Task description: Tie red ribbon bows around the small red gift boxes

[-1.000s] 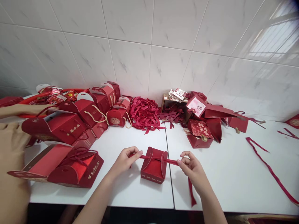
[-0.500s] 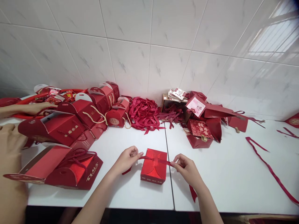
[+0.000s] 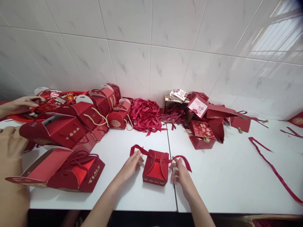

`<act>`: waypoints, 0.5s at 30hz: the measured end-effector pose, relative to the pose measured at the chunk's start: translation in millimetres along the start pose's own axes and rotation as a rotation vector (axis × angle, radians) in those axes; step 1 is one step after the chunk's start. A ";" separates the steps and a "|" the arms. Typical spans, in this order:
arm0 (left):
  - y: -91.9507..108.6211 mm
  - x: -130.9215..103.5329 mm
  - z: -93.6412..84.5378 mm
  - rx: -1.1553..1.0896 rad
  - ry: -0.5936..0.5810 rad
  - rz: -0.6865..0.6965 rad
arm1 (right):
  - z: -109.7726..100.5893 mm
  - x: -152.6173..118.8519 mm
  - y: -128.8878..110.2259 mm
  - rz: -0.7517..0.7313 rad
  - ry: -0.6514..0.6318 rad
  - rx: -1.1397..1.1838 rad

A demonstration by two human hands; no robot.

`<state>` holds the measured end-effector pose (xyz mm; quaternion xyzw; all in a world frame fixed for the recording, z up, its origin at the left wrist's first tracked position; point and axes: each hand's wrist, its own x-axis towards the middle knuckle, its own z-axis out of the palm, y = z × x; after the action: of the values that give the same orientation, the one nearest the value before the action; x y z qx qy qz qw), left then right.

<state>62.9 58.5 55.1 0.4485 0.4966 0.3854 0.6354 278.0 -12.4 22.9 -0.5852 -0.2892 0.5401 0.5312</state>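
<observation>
Flanked small box (image 3: 155,168) with left hand (image 3: 132,163), right hand (image 3: 181,171), loosely curved; couldn't tell whether pinching ribbon (image 3: 143,150). Called for light, even pull.

L hand (image 3: 131,164) & R hand (image 3: 179,172) apart, both loosely bent.

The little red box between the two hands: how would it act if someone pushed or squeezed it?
The box would probably slide rather than roll or tip, since it sits low and flat on the table. Its thin-edged flaps look like card, so hard squeezing might dent it. The ribbon bends in soft curves, so it's likely floppy.
</observation>
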 end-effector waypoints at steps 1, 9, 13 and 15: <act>4.0 4.0 2.5 -0.181 0.008 -0.033 | 2.4 2.1 -1.5 -0.002 0.034 0.194; 48.9 1.8 -4.2 -0.750 0.055 0.085 | -13.7 -0.6 -42.6 -0.262 0.244 0.659; 71.4 -7.0 8.3 -0.581 -0.027 0.326 | -11.5 -2.9 -71.6 -0.475 0.253 0.409; 82.6 -9.5 19.5 -0.497 -0.091 0.389 | -3.8 -2.0 -87.5 -0.555 0.210 0.310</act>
<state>76.3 70.7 138.5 0.3828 0.2632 0.5888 0.6615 301.7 8.0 104.7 -0.4487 -0.2955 0.3491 0.7678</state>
